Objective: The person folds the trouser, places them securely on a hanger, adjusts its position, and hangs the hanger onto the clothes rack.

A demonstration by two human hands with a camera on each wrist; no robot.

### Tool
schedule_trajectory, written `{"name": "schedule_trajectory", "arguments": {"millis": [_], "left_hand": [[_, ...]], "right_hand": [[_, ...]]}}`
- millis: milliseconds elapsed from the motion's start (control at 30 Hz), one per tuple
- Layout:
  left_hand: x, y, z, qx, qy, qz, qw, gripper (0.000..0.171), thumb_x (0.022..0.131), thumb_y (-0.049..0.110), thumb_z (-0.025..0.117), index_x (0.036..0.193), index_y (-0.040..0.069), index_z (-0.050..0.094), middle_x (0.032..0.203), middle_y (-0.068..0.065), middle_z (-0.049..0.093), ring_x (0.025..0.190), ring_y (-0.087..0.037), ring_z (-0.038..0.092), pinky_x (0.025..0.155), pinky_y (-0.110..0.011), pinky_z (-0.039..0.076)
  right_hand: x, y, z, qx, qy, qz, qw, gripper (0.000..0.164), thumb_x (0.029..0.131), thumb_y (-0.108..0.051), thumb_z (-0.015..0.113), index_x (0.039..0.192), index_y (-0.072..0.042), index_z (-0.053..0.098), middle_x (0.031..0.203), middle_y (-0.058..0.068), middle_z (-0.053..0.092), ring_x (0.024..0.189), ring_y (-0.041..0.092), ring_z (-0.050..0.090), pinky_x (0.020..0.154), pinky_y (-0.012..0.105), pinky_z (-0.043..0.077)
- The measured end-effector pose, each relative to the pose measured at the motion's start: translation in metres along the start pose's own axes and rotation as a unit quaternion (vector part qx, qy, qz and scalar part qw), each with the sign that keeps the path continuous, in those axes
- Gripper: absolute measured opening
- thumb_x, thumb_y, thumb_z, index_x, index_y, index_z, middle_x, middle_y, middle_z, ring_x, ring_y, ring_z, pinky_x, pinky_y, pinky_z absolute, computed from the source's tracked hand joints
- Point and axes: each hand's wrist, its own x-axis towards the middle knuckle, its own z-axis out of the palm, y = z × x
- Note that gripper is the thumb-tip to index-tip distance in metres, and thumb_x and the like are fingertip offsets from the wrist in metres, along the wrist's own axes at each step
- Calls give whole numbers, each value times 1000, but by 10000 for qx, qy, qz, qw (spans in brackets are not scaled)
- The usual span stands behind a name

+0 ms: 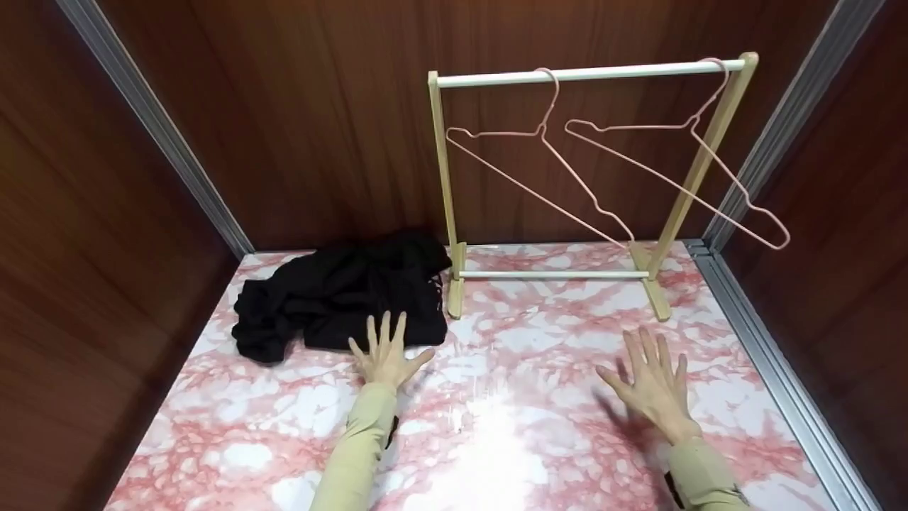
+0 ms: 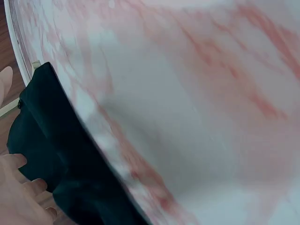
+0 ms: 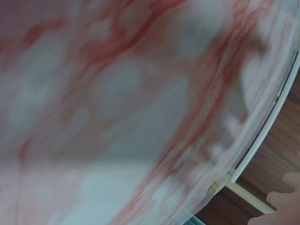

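Observation:
My left hand (image 1: 386, 360) is spread flat with its fingers straight, its fingertips over the near edge of a heap of black cloth (image 1: 355, 291). Whether they touch the cloth I cannot tell. In the left wrist view the dark cloth (image 2: 70, 154) lies with a long straight edge beside the hand's fingers (image 2: 33, 187). On the right, my right hand (image 1: 652, 387) is held with fingers spread and holds nothing; a shadow falls on the table beside it. Two pink wire hangers, one nearer the middle (image 1: 578, 181) and one at the right (image 1: 722, 163), hang from a small rack (image 1: 596, 73).
The rack has pale wooden posts with feet (image 1: 656, 298) and a white lower bar (image 1: 553, 275). Red-and-white marbled tabletop (image 1: 539, 383) lies beneath everything. Dark wooden panels (image 1: 284, 106) enclose the back and sides, with metal rails (image 1: 780, 369) along the corners.

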Motion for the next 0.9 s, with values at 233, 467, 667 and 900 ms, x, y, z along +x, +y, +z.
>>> {"name": "schedule_trajectory", "arguments": {"millis": [233,467,667,900], "left_hand": [[10,8,11,-129,-151,-157,9997,96,79,65,73,157,25,35,166,-10,28,157,-38,13,122,-71,5],[16,12,17,-108,-422,-248,9987,87,81,59,73,154,23,41,164,-11,30,156,-39,14,123,-67,4],[20,14,16,-130,-631,-263,9976,76,84,53,73,148,20,48,160,-12,38,155,-40,18,122,-69,5],[22,17,16,-29,-684,-271,9973,61,86,39,75,140,16,56,150,-11,50,152,-37,26,122,-69,5]], "right_hand": [[3,-9,5,186,-187,58,9996,89,94,-62,54,158,-6,27,166,25,17,152,53,8,117,76,-1],[5,-15,9,216,-222,34,9995,85,96,-60,53,157,-5,30,166,25,18,153,52,10,118,76,0],[5,-19,12,211,-252,15,9995,81,97,-56,54,155,-4,34,165,26,20,152,52,12,117,76,3],[5,-21,14,203,-228,-15,9995,80,97,-58,54,154,-4,37,164,26,22,152,52,14,116,77,7]]}}
